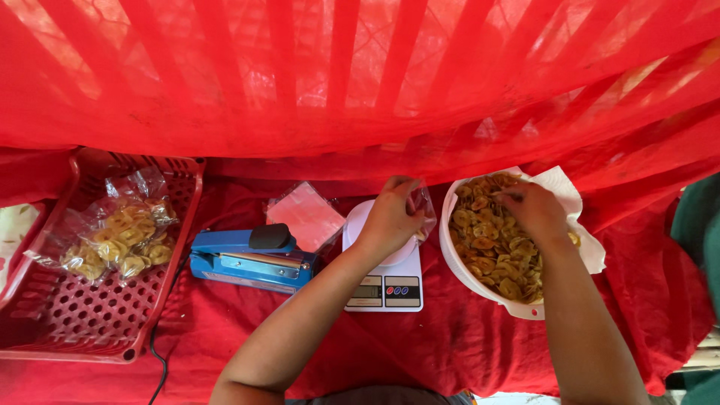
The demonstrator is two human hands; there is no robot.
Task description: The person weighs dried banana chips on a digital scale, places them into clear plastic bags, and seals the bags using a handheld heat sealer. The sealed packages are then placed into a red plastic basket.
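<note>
My left hand (390, 219) holds a clear plastic bag (424, 210) upright on a white kitchen scale (386, 289). My right hand (534, 210) reaches into a white bowl (480, 289) lined with paper and filled with yellow banana chips (491, 247); its fingers pinch at chips near the bowl's far rim. The bag stands just left of the bowl.
A blue heat sealer (247, 259) with a black cable lies left of the scale. Behind it is a stack of empty clear bags (306, 214). A red perforated basket (105, 315) at the far left holds sealed chip bags (120, 236). Red cloth covers the table; red netting hangs overhead.
</note>
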